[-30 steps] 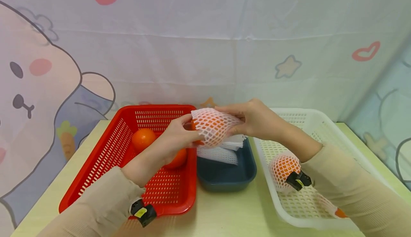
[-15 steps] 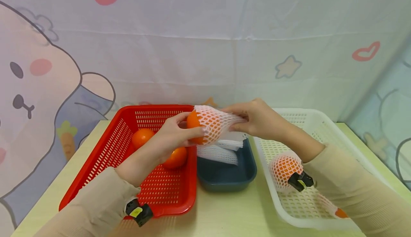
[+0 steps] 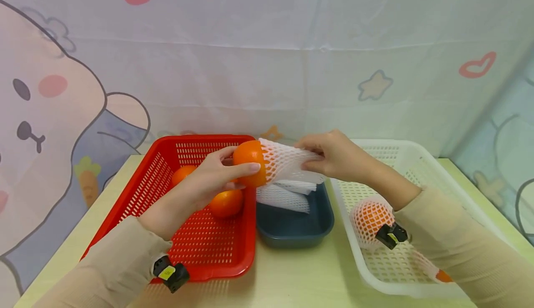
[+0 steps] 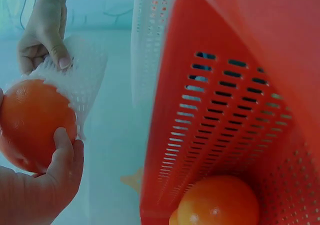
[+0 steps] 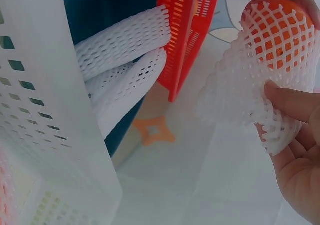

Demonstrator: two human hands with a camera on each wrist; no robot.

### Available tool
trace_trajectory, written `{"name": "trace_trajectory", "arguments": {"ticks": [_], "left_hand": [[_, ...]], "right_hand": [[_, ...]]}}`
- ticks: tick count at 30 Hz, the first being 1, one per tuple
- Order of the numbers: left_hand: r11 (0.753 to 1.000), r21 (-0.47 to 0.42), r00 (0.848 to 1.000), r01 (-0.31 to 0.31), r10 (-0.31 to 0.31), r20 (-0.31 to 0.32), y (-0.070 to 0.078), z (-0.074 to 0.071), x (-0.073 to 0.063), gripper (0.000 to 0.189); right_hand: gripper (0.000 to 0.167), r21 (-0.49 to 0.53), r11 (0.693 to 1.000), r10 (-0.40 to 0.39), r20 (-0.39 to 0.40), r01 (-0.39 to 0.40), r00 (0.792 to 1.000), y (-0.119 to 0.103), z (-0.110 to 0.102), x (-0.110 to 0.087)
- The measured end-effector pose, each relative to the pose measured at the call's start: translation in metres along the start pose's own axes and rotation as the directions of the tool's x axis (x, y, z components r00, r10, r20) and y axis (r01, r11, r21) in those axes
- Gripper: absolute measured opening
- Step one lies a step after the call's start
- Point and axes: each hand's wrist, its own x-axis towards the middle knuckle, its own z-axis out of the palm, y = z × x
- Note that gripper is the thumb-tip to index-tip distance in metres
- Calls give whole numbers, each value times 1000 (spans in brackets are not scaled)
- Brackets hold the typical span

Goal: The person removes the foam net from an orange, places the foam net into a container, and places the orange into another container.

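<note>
My left hand (image 3: 221, 171) grips an orange (image 3: 247, 157) by its bare left side, thumb across its front. A white foam net sleeve (image 3: 288, 159) covers the orange's right side and stretches off to the right. The far end of that sleeve is pinched by my right hand (image 3: 327, 155), thumb below and fingers above. In the left wrist view, more than half of the orange (image 4: 35, 120) shows bare outside the net. Both hands are raised over the gap between the red basket and the blue bin.
A red basket (image 3: 233, 271) at left has loose oranges (image 3: 226, 203) in it. Between the baskets, a dark blue bin (image 3: 294, 240) bears spare foam nets (image 3: 288, 199). A white basket (image 3: 363, 271) at right contains netted oranges (image 3: 372, 220). A printed curtain (image 3: 258, 80) hangs behind.
The left hand has drawn the orange leftward, baring much more of it from the net. The right hand has shifted slightly right, and the sleeve now stretches longer between the hands.
</note>
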Motion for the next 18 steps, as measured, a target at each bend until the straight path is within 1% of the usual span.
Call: {"name": "trace_trajectory", "arguments": {"ticks": [3,7,11,18], "left_hand": [[1000,-2,1000,7,-7,9,-2,-3,0,58],[1000,-4,1000,-2,2,19,-2,-7,-1,58],[1000,15,1000,-9,9,30,-1,-13,-2,59],[998,63,1000,6,-6,0,-5,-29,-5,61]], "right_hand": [[26,-12,1000,8,9,-7,1000,2,1,0],[26,-18,1000,9,20,-9,1000,4,2,0],[26,-20,1000,14,29,-13,999,4,2,1],[23,-23,1000,18,34,-18,999,8,3,0]]}}
